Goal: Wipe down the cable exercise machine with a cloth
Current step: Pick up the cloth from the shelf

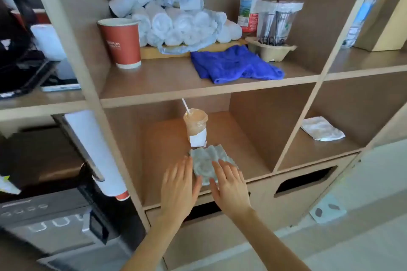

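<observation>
A crumpled grey cloth [207, 161] lies on the lower middle shelf [248, 154] of a wooden shelving unit, just in front of a plastic cup [196, 127] of milky drink with a straw. My left hand [179, 187] lies flat at the cloth's left edge with fingers spread. My right hand [229, 185] rests on the cloth's right side, fingers extended over it. Neither hand has closed around the cloth. No cable exercise machine is in view.
On the upper shelf sit a blue cloth [235, 65], a red paper cup [121, 42], rolled white towels [176, 24], a water bottle [251, 0] and a cup in a carrier [275, 26]. A white cloth [321, 131] lies in the right compartment. Dark equipment [44, 215] stands at the left.
</observation>
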Action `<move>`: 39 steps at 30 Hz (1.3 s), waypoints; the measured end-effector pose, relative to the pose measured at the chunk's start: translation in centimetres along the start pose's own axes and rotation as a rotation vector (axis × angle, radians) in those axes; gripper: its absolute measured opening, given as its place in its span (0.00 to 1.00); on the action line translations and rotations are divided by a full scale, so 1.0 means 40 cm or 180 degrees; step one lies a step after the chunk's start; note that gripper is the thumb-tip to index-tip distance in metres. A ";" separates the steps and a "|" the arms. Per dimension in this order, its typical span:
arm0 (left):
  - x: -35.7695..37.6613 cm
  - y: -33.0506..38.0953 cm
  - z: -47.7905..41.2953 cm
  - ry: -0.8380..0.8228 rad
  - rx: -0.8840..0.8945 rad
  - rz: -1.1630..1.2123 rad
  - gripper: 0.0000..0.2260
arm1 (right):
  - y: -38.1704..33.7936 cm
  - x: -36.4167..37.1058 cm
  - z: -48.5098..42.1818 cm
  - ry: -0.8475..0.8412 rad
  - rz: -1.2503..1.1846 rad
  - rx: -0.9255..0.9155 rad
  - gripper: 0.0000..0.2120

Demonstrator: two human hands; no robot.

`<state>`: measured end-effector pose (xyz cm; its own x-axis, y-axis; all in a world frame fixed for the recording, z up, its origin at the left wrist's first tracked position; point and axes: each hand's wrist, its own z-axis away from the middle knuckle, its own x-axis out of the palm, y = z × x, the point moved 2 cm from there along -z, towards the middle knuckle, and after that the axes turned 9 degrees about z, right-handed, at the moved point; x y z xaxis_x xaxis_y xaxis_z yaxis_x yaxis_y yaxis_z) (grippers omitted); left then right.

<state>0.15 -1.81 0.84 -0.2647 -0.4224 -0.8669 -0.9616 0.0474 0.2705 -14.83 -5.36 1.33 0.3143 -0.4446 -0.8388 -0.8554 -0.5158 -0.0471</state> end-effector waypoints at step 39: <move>0.180 -0.150 -0.103 -0.0575 -0.0393 -0.0406 0.26 | 0.147 0.421 -0.130 -0.0780 -0.0770 -0.0637 0.18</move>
<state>4.32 -8.86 -5.30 -0.1613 -0.2488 -0.9550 -0.9747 -0.1116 0.1937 -12.44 -19.68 -10.27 0.3687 -0.1173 -0.9221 -0.6640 -0.7275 -0.1730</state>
